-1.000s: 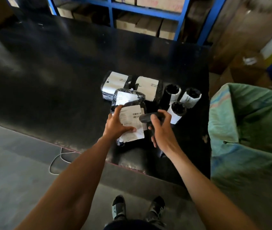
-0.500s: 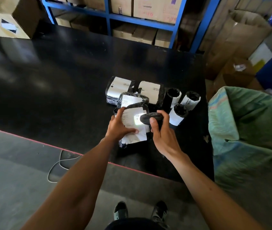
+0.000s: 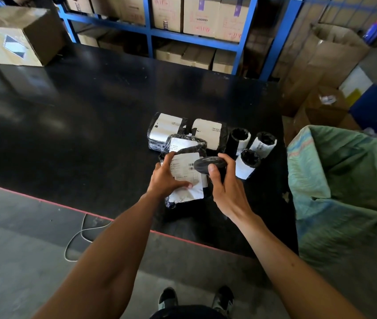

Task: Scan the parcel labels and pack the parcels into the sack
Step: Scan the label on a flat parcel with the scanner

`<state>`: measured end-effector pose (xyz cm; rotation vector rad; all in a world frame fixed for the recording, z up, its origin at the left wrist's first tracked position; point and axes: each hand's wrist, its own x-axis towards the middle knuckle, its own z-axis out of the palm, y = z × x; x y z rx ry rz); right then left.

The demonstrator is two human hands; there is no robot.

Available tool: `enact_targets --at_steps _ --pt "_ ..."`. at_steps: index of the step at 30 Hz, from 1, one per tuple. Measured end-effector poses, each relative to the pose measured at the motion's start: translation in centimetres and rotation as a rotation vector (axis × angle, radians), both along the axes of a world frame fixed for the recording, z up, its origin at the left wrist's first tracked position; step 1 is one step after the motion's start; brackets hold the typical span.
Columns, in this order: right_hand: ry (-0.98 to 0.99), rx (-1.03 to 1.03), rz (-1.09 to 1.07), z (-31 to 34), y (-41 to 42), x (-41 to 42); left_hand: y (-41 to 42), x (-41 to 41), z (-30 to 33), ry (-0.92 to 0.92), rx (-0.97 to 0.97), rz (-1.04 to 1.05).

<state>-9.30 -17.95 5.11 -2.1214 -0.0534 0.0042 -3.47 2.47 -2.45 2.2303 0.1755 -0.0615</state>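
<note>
Currently mid-scan, by my read. Nearest: left hand (image 3: pixel 163 178) holds the front parcel (image 3: pixel 186 178) at the near side of the black surface (image 3: pixel 67 134), thumb lying across the white label (image 3: pixel 187 173), fingers at its far-left corner. Right hand (image 3: pixel 225 187) has its grip clamped around a black handheld scanner (image 3: pixel 208 163), head aimed left at the label's barcode. No scan light visible on the label, so can't tell if the read has registered.

Just behind: 1 more bagged parcel (image 3: pixel 184 143) touching the held one, then 2 flat parcels (image 3: pixel 166 128) (image 3: pixel 209 132) side by side. Right of those, 3 rolled parcels (image 3: pixel 238 139) (image 3: pixel 263 143) (image 3: pixel 247 163) standing close together, labels wrapped around.

Sack (image 3: pixel 343 180), green woven, stands open off the right edge of the surface, just beside the pile. Contents not visible.

Far: blue shelving (image 3: pixel 150 31) with cartons.

Next move, judged: confirm the read, then carry the held parcel right and drop it in the sack mouth; scanner hand needs to clear the path. 6 more left to scan, it seems.
</note>
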Motion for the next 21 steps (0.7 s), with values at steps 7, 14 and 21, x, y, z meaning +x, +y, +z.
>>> enact_targets --at_steps 7,14,21 --pt "0.022 0.002 -0.043 -0.6 -0.8 0.3 0.1 0.0 0.5 -0.037 -0.016 0.014" --pt "0.282 0.081 -0.338 -4.3 -3.5 1.5 0.6 0.2 0.6 -0.062 -0.066 0.083" --pt "0.431 -0.143 -0.389 -8.9 -6.3 1.8 0.8 -0.5 0.6 -0.058 -0.027 0.030"
